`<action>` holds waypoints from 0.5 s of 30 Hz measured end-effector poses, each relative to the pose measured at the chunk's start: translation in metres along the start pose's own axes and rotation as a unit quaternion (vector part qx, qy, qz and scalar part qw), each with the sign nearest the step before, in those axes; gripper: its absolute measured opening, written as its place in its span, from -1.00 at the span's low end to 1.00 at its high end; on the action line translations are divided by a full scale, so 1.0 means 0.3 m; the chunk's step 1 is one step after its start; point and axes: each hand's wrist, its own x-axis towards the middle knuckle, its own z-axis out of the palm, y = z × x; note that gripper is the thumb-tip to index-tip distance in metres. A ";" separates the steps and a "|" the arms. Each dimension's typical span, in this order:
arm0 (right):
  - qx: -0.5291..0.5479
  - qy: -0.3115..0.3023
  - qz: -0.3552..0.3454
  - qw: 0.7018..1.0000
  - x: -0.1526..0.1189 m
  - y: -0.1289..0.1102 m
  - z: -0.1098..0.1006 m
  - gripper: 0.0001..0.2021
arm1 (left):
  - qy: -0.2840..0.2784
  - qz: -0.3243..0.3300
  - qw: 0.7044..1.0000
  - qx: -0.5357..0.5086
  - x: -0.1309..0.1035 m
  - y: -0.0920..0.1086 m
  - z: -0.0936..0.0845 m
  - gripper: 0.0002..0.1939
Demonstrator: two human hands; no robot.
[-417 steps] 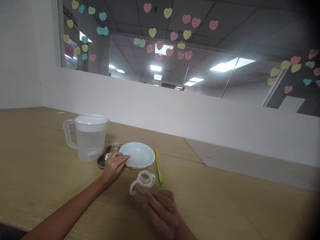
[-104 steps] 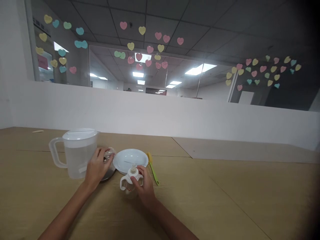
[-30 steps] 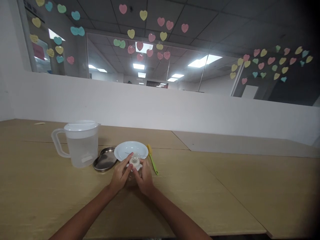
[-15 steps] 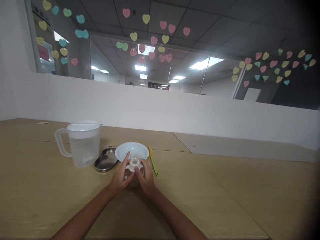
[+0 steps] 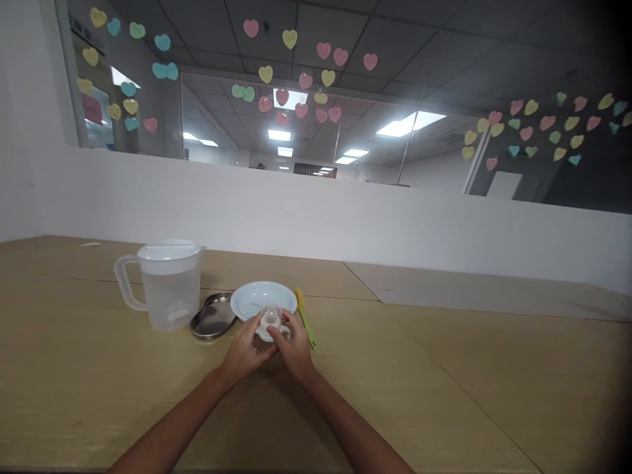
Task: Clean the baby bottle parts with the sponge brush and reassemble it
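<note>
Both hands, left hand (image 5: 245, 351) and right hand (image 5: 295, 347), hold the little baby bottle (image 5: 270, 324) between them. It is in front of the white bowl (image 5: 263, 297), over the table (image 5: 375, 382).

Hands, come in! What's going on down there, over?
Left hand, right hand: both holding bottle. Clear cap over its top. White bowl close behind, over.

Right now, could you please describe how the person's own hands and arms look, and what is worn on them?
The left hand and right hand wear no gloves. The left forearm and right forearm show no sleeve, watch or bracelet. Rings: none visible, though some fingers are partly hidden.
</note>
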 end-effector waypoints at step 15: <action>0.009 0.004 0.016 1.000 0.010 -0.002 -0.001 -0.65 | -0.014 0.004 1.000 0.004 -0.005 -0.008 0.004 -0.29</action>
